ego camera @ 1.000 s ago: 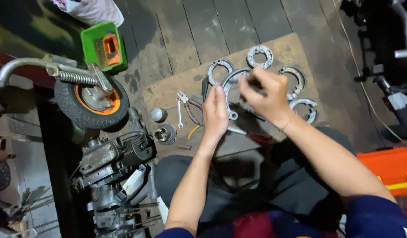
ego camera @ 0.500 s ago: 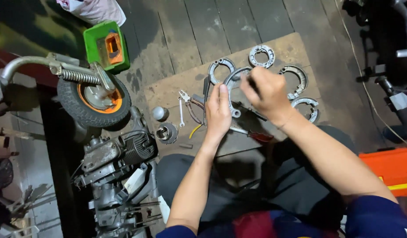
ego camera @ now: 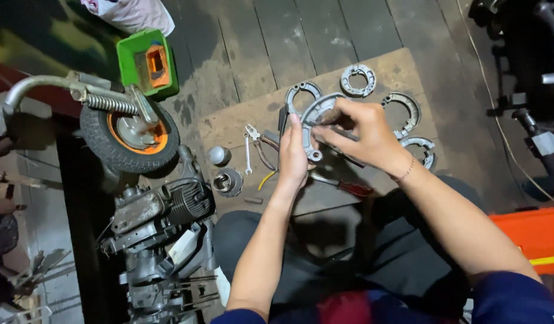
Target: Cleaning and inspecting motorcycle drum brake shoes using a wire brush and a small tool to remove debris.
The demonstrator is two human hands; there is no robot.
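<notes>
both hands (ego camera: 325, 141) closed on a curved brake shoe (ego camera: 311, 123) above the cardboard's (ego camera: 229, 126) crowded middle, edges bare

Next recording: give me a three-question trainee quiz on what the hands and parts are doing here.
1. True or false: both hands are on one curved metal brake shoe.
2. Which lies on the board beside the left wrist? A) red-handled tool B) green tray C) small wheel
3. What holds the orange part?

Key:
1. True: left hand and right hand hold the brake shoe.
2. A, the red-handled tool.
3. The green tray.
</notes>
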